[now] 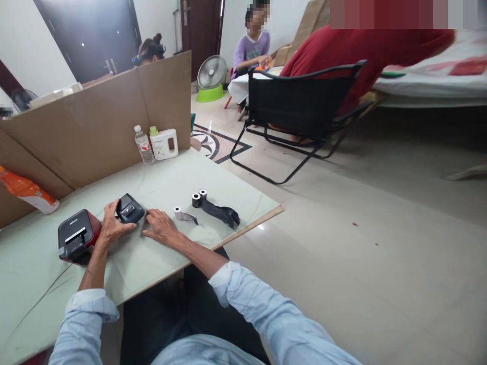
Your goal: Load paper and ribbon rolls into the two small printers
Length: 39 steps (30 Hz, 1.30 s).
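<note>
On the pale green tabletop lies a small black printer-like device (130, 209) with an opening in its top. My left hand (113, 225) grips its left side, the thumb along the near edge and the fingers at the far edge. Close to its right side rests my right hand (163, 226), thumb and fingers apart, holding nothing that I can see. A larger black and red label printer (79, 234) stands left of my left hand. To the right of my right hand is a small white roll (177, 213) with a dark strip trailing from it.
Farther right lie two small rolls (196, 199) with a long black strip (218, 210). A cardboard partition (114, 121) borders the table, with a clear bottle (144, 147), a white jug (164, 144) and an orange bottle (28, 190) beside it. Beyond, a person sits in a black folding chair (300, 101).
</note>
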### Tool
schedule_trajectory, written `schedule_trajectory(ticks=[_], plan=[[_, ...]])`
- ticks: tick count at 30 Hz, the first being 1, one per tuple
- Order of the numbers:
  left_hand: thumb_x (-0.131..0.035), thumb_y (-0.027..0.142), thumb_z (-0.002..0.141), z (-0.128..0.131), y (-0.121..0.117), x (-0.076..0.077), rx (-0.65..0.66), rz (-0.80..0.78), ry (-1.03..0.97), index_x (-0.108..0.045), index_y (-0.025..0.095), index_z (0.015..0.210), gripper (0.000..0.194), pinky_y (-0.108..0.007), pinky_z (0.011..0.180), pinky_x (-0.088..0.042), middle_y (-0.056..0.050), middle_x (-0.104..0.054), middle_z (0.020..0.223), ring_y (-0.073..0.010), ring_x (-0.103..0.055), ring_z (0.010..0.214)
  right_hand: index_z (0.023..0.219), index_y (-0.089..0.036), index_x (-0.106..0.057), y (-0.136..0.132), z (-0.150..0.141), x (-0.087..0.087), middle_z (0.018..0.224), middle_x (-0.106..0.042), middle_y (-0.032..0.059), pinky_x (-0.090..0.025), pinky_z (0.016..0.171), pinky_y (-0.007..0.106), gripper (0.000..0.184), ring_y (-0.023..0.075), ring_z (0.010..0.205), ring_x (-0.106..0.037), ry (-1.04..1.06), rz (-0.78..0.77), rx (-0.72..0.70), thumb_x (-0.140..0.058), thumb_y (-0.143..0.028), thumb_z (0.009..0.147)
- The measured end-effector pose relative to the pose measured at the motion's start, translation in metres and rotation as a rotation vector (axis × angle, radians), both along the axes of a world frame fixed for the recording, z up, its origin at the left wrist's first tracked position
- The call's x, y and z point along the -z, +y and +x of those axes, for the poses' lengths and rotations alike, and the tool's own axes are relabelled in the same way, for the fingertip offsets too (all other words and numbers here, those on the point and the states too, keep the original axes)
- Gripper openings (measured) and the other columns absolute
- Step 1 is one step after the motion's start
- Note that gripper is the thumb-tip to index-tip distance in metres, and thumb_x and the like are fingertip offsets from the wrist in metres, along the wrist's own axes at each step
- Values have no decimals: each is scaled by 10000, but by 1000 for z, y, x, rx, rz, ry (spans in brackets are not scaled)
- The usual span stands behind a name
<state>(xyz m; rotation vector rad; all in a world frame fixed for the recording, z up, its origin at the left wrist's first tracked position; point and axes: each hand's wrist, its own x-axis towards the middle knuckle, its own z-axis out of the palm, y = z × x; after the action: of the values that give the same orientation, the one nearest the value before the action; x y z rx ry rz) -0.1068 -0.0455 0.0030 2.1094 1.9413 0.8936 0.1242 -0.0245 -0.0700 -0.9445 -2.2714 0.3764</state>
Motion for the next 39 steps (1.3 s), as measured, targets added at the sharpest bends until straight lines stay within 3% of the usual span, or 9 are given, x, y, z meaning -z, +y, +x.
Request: schedule_trajectory(ticks=[5, 11, 16, 22, 26, 29, 34, 36, 39], plan=[[-968, 385, 510, 45, 50, -9, 123, -9, 16, -418, 223, 1592, 1225, -481, 1132, -538, -165, -362, 1566, -380, -463, 1455, 1162, -139, -733, -1, -1, -1, 1269, -698, 162, -503, 1020, 451, 401, 306, 1221, -593, -84, 14, -3, -826, -438, 912], [-996, 392, 470, 110, 113, 3, 225, -108, -3, -434, 181, 1585, 1266, -529, 1187, -474, -185, -374, 1562, -406, -516, 1400, 1159, -129, -749, -1, 1, -4, 1316, -697, 161, -484, 1054, 461, 349, 327, 1257, -580, -110, -12, -33, -786, -402, 943], [-1001, 381, 458, 120, 138, 14, 237, -152, -23, -409, 150, 1600, 1306, -536, 1243, -404, -207, -364, 1588, -430, -473, 1451, 1179, -149, -744, -1, 2, -6, 1363, -666, 153, -489, 1029, 470, 318, 320, 1255, -552, -134, -41, -43, -709, -404, 993], [-990, 380, 513, 115, 136, 17, 235, -222, -6, -351, 106, 1634, 1319, -535, 1292, -317, -268, -280, 1690, -456, -271, 1600, 1175, -159, -744, 0, 3, -4, 1382, -655, 153, -486, 1031, 463, 295, 314, 1267, -542, -101, -36, -52, -736, -375, 973], [-930, 327, 629, 103, 115, 7, 205, -113, 25, -472, 143, 1567, 1061, -568, 1278, -340, -232, -422, 1639, -431, -336, 1578, 1154, -156, -745, 1, 3, -4, 1357, -669, 157, -485, 1046, 469, 291, 318, 1272, -554, -98, -20, -59, -749, -378, 966], [-824, 293, 752, 91, 79, -1, 203, -15, 68, -585, 171, 1471, 767, -542, 1239, -419, -189, -548, 1540, -368, -498, 1474, 1144, -154, -743, 0, 3, -2, 1336, -681, 164, -483, 1055, 473, 278, 319, 1272, -563, -86, -8, -59, -754, -360, 959], [-737, 269, 834, 76, -14, -12, 217, 75, 96, -665, 211, 1370, 544, -524, 1171, -505, -151, -633, 1447, -317, -611, 1355, 1206, -157, -720, -4, 4, 3, 1369, -668, 169, -493, 1040, 453, 281, 302, 1268, -574, -64, 9, -50, -714, -314, 974], [-723, 263, 863, 68, -55, -20, 148, 178, 102, -681, 213, 1343, 484, -527, 1181, -498, -144, -649, 1427, -316, -608, 1360, 1191, -168, -725, -7, 5, 5, 1387, -660, 166, -485, 1063, 464, 260, 302, 1282, -570, -71, 18, -53, -700, -325, 984], [-714, 235, 874, 46, -108, -35, -63, 395, 131, -701, 206, 1306, 434, -553, 1240, -429, -143, -636, 1432, -334, -570, 1401, 1161, -179, -731, -10, 7, 9, 1389, -662, 163, -475, 1090, 483, 234, 307, 1299, -566, -87, 13, -53, -701, -328, 983]])
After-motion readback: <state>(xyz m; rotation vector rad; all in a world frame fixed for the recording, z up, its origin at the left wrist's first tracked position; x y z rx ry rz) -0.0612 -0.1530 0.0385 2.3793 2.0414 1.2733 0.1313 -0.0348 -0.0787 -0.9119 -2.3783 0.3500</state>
